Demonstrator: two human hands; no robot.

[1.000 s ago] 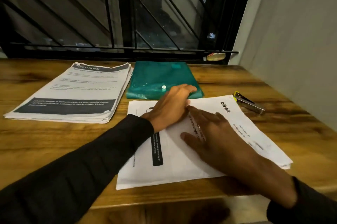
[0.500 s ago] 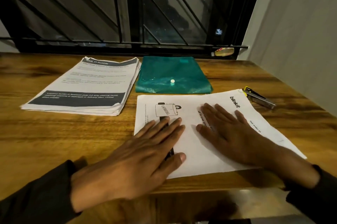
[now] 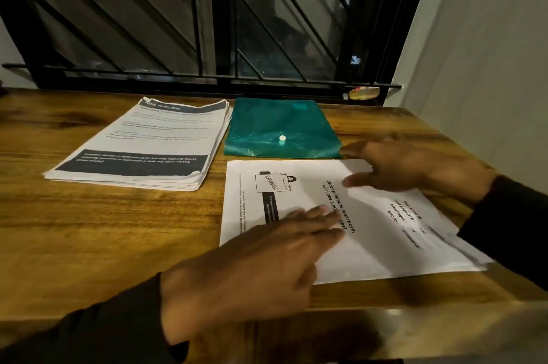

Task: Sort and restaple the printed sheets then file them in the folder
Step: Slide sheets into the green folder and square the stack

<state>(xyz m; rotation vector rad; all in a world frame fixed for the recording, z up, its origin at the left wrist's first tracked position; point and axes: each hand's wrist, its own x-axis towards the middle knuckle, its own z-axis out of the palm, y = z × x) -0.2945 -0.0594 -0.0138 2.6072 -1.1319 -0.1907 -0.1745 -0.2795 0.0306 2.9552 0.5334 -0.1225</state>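
We see a wooden table [image 3: 89,230] under a barred window [image 3: 207,22], with a thick stack of printed sheets [image 3: 148,144] lying at ten o'clock and a teal snap-button folder [image 3: 281,129] closed just beside it at twelve o'clock. Nearer us, at about three o'clock, lies the white cover sheet pile [image 3: 370,239], well apart from the stack and just short of the folder. On it our left hand [image 3: 252,268] rests flat with fingers straight and together, while our right hand [image 3: 415,168], blurred, hovers with fingers spread and gripping nothing, hiding the pile's far corner.
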